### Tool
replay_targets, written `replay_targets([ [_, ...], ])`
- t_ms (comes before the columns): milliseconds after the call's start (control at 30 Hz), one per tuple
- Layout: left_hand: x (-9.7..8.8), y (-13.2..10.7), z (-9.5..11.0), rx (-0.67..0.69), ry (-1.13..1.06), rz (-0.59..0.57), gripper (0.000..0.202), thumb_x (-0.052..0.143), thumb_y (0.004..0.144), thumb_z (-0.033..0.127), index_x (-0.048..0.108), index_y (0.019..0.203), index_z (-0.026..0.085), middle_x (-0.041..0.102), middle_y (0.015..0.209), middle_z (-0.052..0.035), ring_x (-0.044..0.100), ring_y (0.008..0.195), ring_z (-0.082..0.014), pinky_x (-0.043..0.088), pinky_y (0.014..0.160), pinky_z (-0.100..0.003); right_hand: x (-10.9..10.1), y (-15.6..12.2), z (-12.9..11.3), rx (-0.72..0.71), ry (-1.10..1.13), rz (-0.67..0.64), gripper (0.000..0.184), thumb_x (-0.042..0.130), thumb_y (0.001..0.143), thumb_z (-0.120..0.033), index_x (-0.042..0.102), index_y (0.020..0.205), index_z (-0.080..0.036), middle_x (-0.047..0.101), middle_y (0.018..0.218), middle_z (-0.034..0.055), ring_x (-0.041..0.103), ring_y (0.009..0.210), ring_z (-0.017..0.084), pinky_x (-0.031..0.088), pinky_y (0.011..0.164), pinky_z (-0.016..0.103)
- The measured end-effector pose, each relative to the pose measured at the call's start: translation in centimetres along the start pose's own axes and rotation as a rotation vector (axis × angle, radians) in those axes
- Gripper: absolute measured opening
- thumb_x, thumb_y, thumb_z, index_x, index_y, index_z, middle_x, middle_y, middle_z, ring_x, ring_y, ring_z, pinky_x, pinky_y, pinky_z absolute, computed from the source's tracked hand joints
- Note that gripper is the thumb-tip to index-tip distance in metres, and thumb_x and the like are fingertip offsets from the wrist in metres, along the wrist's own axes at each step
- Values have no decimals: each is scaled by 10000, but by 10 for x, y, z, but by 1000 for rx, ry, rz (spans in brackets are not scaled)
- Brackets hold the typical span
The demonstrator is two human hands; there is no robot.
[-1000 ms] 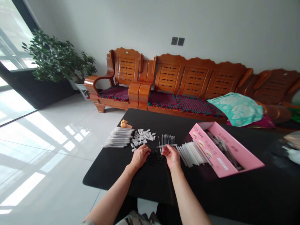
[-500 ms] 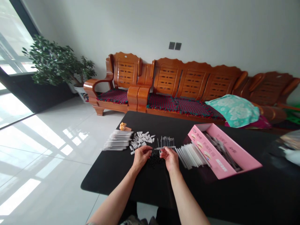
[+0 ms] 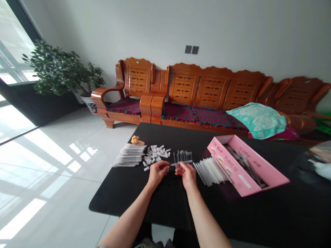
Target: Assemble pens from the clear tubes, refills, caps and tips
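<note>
On a black table [image 3: 121,196], my right hand [image 3: 187,175] pinches a thin grey rod [image 3: 182,163] near its middle. My left hand [image 3: 158,173] is bunched at the rod's left end, and its fingertips hide whatever they touch. Under and between my hands lies a heap of small black pieces [image 3: 170,179]. Just beyond stand several thin upright pins [image 3: 184,156]. To the left are a pile of small white caps [image 3: 156,155] and a stack of white tubes [image 3: 129,155]. Loose white sticks [image 3: 210,171] lie to the right.
A pink cardboard box [image 3: 245,165] holds dark slender items at the table's right. A small orange figurine [image 3: 134,140] stands at the far edge. Beyond are a wooden sofa [image 3: 199,93], a potted plant [image 3: 59,69] and a glossy tiled floor [image 3: 51,172].
My hands have drawn closer together, with my left hand rising from the black heap to the rod's left end. The whole view has shifted slightly.
</note>
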State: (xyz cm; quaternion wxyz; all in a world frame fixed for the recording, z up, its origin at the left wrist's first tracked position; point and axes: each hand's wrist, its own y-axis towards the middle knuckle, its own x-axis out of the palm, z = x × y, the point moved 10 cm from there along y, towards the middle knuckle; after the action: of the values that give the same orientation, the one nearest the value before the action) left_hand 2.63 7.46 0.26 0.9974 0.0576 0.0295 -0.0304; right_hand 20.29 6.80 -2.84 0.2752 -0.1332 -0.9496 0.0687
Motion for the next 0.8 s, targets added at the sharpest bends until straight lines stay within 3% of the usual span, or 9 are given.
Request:
replay_targets([
  [800,9,5,-14,-16,-104,25,310,710,733,367,711,901,106,692,652,-52,644,577,-151,530,581,-247,-1,-1,-1,-7,-1,20,290,821,609,-317,661,739,-113,722,619,73,640,429,158,527,372,232],
])
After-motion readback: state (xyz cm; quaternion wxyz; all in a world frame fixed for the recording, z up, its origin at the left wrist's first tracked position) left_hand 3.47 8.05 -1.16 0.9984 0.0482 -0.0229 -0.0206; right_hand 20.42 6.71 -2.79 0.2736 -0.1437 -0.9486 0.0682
